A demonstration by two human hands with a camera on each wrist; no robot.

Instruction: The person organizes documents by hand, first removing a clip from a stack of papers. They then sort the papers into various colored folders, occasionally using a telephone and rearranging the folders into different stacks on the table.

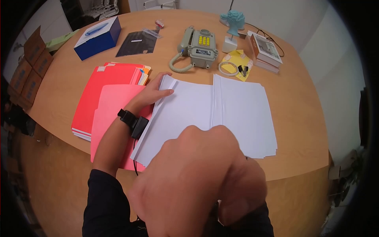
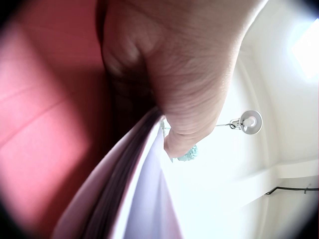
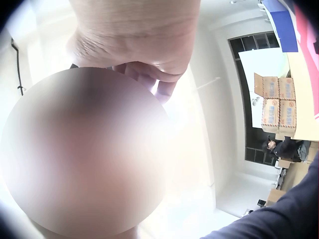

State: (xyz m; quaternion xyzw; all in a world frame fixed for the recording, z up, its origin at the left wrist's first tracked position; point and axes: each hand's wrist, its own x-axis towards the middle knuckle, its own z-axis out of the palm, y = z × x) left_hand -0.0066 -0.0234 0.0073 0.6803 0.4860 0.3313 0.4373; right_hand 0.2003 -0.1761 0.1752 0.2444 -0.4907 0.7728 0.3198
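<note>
White papers (image 1: 185, 102) lie spread in two halves on the table, a raised fold between them and a narrow flap along the left edge. My left hand (image 1: 152, 93) grips that left edge near the top, thumb above. In the left wrist view, the thumb of the left hand (image 2: 174, 74) lies against layered sheets (image 2: 134, 174). Large and close in the head view, my right hand (image 1: 197, 173) is raised over the papers' near side with bent knuckles. Bent fingers of the right hand (image 3: 139, 40) show in the right wrist view; whether they hold anything is hidden.
Left of the papers are red folders (image 1: 89, 94) and a pink folder (image 1: 106, 114). Behind stand a blue-white box (image 1: 98, 39), a dark sheet (image 1: 138, 42), a telephone (image 1: 203, 49), a teal bust (image 1: 233, 21), a yellow sheet (image 1: 241, 59) with keys, and books (image 1: 266, 49).
</note>
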